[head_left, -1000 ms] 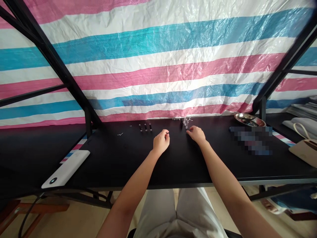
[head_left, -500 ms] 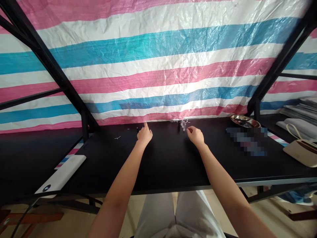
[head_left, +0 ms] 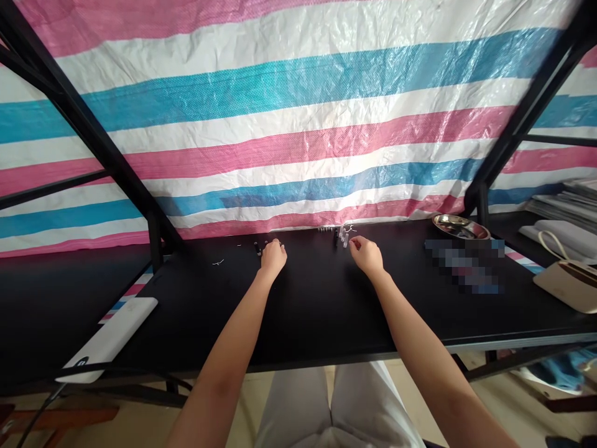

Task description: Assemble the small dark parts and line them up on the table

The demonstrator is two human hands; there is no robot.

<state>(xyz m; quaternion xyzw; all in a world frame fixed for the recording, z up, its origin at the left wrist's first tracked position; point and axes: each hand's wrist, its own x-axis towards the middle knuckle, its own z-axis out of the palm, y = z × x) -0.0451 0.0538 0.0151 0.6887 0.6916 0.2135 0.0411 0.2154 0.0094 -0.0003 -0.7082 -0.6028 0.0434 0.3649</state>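
While the left hand (head_left: 273, 256) curls over the black table (head_left: 317, 311), small dark tubes (head_left: 257, 248) show just beside its fingers; whether its grip has hold of one is hidden. With bent fingers near the thumb, the right hand (head_left: 367, 256) is next to slim, clear tubes (head_left: 346, 239); I cannot tell how far its grip is open or if it holds anything. Stubby black pieces (head_left: 336, 237) stand beside these tubes. Behind hangs a crinkled, glossy striped plastic sheet (head_left: 298, 143); rightward sits a round, shiny metal dish (head_left: 461, 229).
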